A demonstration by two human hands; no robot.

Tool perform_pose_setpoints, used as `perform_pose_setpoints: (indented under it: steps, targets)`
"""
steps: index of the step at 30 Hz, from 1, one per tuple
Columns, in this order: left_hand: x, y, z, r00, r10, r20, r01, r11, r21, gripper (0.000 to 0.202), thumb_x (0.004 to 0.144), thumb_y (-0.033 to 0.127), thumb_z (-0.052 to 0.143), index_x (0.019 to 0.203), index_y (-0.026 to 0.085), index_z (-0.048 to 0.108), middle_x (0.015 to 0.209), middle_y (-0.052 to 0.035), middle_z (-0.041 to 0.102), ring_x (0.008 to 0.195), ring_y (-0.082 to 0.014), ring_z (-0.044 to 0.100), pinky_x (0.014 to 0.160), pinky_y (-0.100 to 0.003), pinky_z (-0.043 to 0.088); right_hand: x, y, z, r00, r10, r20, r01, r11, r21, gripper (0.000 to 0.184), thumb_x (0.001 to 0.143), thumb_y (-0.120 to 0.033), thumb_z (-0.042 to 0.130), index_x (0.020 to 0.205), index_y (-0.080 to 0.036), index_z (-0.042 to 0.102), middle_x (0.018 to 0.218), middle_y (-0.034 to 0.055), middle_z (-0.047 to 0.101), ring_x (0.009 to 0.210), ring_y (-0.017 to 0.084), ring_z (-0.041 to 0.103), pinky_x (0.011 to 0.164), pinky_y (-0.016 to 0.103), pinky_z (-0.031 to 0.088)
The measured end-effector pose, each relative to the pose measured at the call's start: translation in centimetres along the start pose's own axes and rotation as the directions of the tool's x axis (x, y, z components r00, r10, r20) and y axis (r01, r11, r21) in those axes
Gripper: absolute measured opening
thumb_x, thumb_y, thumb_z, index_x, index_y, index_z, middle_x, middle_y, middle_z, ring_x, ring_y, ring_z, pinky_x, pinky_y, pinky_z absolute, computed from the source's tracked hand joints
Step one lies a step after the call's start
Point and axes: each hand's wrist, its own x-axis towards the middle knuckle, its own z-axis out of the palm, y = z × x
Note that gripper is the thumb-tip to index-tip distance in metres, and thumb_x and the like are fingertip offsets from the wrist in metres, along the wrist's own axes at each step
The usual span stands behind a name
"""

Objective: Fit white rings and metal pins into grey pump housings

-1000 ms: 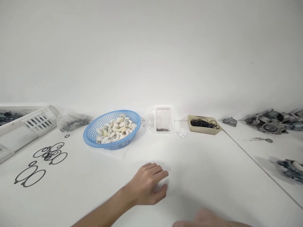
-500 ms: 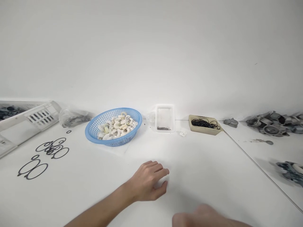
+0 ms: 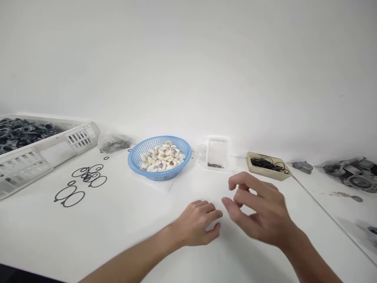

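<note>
My left hand (image 3: 200,222) rests low over the white table, its fingers curled and the thumb apart from the index finger, with nothing visible between them. To its right my right hand (image 3: 259,210) is raised above the table, fingers bent and spread, thumb and index finger apart and holding nothing. Beyond the hands stand a white tray (image 3: 218,151) with a few thin dark metal pieces and a beige tray (image 3: 266,173) of thin black rings. A blue basket (image 3: 160,177) with white and cream C-shaped pieces is up to the left of my left hand.
Several black rubber rings (image 3: 73,198) lie at the left. Behind them a white crate (image 3: 26,159) holds dark metal parts, beside a clear plastic bag (image 3: 113,142). Grey metal castings (image 3: 357,175) and a smaller casting (image 3: 303,167) sit at the right, past a seam in the tabletop.
My right hand has risen from the bottom edge into full view, its fingers spread. The view has turned left, so more of the crate shows. My left hand keeps much the same pose.
</note>
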Motion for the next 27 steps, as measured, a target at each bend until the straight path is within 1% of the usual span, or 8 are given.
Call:
perform_pose_setpoints:
  steps: [4,9,16,20,23,24,26,27]
  targets:
    - [0.0,0.1,0.1,1.000,-0.017,-0.019,0.018,0.999,0.035,0.019,0.092,0.023,0.057,0.109,0.021,0.064,0.084,-0.0024,0.067,0.066,-0.0180,0.063,0.062,-0.031,0.049,-5.6,4.1,3.3,0.974,0.146,0.172,-0.158,0.986,0.054,0.038,0.103,-0.019,0.056,0.067,-0.019,0.045,0.079,0.0008,0.055,0.055,0.008,0.039,0.051,0.028,0.031]
    - [-0.1,0.1,0.0,0.999,-0.037,-0.025,0.039,0.997,0.066,0.015,0.091,0.026,0.060,0.105,0.021,0.063,0.083,-0.0017,0.065,0.062,-0.0163,0.060,0.058,-0.029,0.046,-10.8,6.9,5.9,0.937,0.232,0.260,-0.243,0.970,0.010,0.040,0.107,-0.025,0.053,0.068,-0.019,0.044,0.075,-0.0005,0.053,0.054,0.009,0.042,0.051,0.026,0.033]
    - [0.5,-0.3,-1.3,0.990,-0.029,-0.140,0.050,0.988,0.149,0.014,0.092,0.022,0.054,0.102,0.020,0.065,0.072,-0.0016,0.060,0.055,-0.0155,0.054,0.051,-0.028,0.041,-11.5,6.7,6.9,0.922,0.200,0.333,-0.216,0.976,0.013,0.039,0.108,-0.029,0.051,0.071,-0.019,0.049,0.077,-0.0005,0.056,0.052,0.009,0.047,0.051,0.025,0.036]
    - [0.9,-1.6,-4.7,0.963,0.028,-0.267,0.038,0.970,0.241,0.013,0.095,0.019,0.055,0.101,0.019,0.067,0.071,-0.0025,0.064,0.058,-0.0163,0.057,0.054,-0.029,0.041,-11.6,6.2,7.1,0.937,0.167,0.308,-0.179,0.984,0.010,0.038,0.107,-0.029,0.053,0.071,-0.019,0.050,0.078,-0.0006,0.057,0.049,0.008,0.043,0.049,0.025,0.036]
    - [0.4,-4.2,-9.1,0.870,-0.099,-0.483,0.217,0.957,0.194,0.015,0.098,0.022,0.056,0.106,0.019,0.068,0.078,-0.0039,0.070,0.069,-0.0173,0.064,0.066,-0.030,0.050,-11.6,6.2,7.2,0.941,0.157,0.298,-0.165,0.986,0.002,0.039,0.107,-0.028,0.050,0.070,-0.020,0.048,0.077,-0.0004,0.057,0.049,0.009,0.043,0.049,0.025,0.035]
    - [0.0,-5.3,-10.6,0.808,-0.215,-0.549,0.345,0.927,0.145,0.015,0.098,0.026,0.055,0.103,0.019,0.068,0.077,-0.0035,0.070,0.068,-0.0168,0.063,0.068,-0.029,0.051,-11.6,6.2,7.2,0.944,0.153,0.294,-0.161,0.987,0.002,0.039,0.107,-0.027,0.050,0.069,-0.020,0.047,0.076,-0.0003,0.056,0.049,0.009,0.043,0.049,0.025,0.035]
    - [-1.0,-7.6,-13.2,0.632,-0.493,-0.597,0.641,0.766,0.047,0.021,0.097,0.031,0.052,0.106,0.020,0.068,0.084,-0.0030,0.071,0.071,-0.0167,0.063,0.074,-0.029,0.053,-11.6,6.2,7.1,0.947,0.147,0.287,-0.155,0.988,0.006,0.039,0.107,-0.027,0.049,0.069,-0.020,0.046,0.076,-0.0003,0.056,0.050,0.009,0.043,0.049,0.025,0.034]
    - [-1.5,-8.8,-14.1,0.603,-0.550,-0.577,0.692,0.721,0.037,0.023,0.096,0.029,0.051,0.108,0.020,0.069,0.085,-0.0029,0.072,0.072,-0.0172,0.063,0.074,-0.029,0.053,-11.5,6.2,7.1,0.947,0.147,0.284,-0.156,0.988,0.010,0.039,0.107,-0.027,0.049,0.069,-0.020,0.046,0.075,-0.0003,0.056,0.050,0.009,0.043,0.049,0.025,0.034]
